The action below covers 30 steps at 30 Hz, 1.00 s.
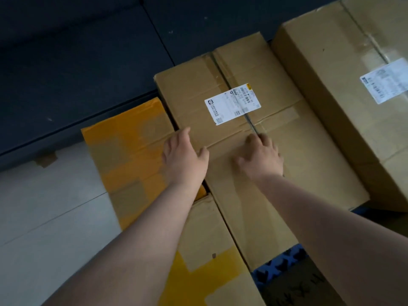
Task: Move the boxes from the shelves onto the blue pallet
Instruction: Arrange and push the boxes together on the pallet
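Resting on top of the middle box [254,133], both hands lie flat on the cardboard with nothing clamped between the fingers. The left hand [184,159] sits at the box's left edge, fingers straight and slightly spread, thumb pointing inward. The right hand [260,156] lies on the taped centre seam just below the white label [232,104], fingers loosely bent against the surface, holding nothing.

This box already lies among other cartons: a large box [344,89] just beside it on the right, an orange-patched box [130,151] lower on its left, and another carton [212,235] near the person's forearms. A corner of the blue pallet [279,262] shows beneath the stack at the bottom, so the box appears to be on or over the pallet, and the step in hand looks like settling it into line.

To do this well, press with flat palms rather than fingertips, since the top flaps are creased and could cave along the seam. Slide the box until its right side is flush with the large box and no gap is left. Check that its near end does not overhang the pallet edge. Keep fingers clear of the slot on the left, where they could get pinched against the lower carton. Whether the far end is fully supported cannot be told from here.
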Each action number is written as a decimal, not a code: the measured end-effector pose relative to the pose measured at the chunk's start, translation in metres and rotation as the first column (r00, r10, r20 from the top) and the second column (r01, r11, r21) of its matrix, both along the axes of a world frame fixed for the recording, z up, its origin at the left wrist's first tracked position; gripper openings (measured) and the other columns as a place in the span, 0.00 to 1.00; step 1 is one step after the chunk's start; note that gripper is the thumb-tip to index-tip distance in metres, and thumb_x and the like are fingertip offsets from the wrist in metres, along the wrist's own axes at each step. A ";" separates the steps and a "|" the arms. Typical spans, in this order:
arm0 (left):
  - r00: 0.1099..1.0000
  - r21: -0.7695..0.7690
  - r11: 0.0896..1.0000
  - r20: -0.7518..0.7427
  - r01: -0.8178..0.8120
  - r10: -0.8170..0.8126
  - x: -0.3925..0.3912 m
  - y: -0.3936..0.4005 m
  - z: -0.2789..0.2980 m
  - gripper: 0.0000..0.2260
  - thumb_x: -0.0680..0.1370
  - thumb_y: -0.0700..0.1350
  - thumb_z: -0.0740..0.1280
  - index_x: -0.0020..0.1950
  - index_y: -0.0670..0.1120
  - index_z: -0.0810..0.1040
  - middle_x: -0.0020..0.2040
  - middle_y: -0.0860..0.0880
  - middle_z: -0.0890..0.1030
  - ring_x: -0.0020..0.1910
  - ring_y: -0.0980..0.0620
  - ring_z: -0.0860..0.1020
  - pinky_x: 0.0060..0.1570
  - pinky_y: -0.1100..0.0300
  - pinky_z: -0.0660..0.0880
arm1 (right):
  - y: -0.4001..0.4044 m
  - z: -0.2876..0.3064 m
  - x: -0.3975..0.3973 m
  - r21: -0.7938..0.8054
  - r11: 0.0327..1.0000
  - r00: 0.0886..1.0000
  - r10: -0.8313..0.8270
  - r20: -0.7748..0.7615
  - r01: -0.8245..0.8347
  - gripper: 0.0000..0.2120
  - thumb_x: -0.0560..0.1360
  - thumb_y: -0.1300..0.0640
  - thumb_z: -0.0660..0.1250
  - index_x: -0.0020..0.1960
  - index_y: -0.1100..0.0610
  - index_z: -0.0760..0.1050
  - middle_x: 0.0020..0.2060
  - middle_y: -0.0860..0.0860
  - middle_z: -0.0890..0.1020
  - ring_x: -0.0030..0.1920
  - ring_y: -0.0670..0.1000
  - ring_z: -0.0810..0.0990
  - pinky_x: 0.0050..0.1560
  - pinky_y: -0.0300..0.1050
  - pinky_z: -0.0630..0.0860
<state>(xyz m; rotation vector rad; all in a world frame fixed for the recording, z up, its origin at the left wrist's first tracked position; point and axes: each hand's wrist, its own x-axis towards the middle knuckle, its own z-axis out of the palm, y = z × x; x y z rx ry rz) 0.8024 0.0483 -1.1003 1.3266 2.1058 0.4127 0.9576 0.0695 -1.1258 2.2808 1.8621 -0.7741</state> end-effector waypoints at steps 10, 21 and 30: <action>0.965 -0.268 0.963 -0.257 -0.028 -0.043 0.001 0.099 -0.035 0.31 0.77 0.52 0.62 0.75 0.44 0.53 0.74 0.42 0.63 0.71 0.41 0.64 0.74 0.46 0.44 | 0.066 -0.023 0.008 0.070 0.994 0.992 0.081 0.099 -0.088 0.42 0.69 0.31 0.64 0.75 0.47 0.53 0.73 0.50 0.56 0.75 0.56 0.51 0.68 0.67 0.57; 0.932 -0.254 0.966 -0.340 0.036 -0.124 -0.038 0.163 -0.035 0.29 0.79 0.51 0.59 0.76 0.46 0.53 0.77 0.44 0.56 0.75 0.43 0.56 0.74 0.43 0.42 | 0.093 -0.023 -0.009 -0.001 0.940 0.932 0.340 0.128 -0.342 0.45 0.69 0.25 0.54 0.76 0.42 0.37 0.77 0.46 0.38 0.76 0.54 0.34 0.69 0.73 0.42; 0.962 -0.269 0.963 -0.260 0.006 -0.079 -0.074 0.197 -0.057 0.29 0.78 0.46 0.58 0.77 0.45 0.51 0.77 0.46 0.54 0.70 0.42 0.65 0.70 0.46 0.61 | 0.114 -0.039 -0.050 0.010 0.926 0.917 0.373 0.138 -0.378 0.48 0.64 0.21 0.54 0.75 0.38 0.37 0.77 0.46 0.38 0.75 0.57 0.34 0.62 0.80 0.42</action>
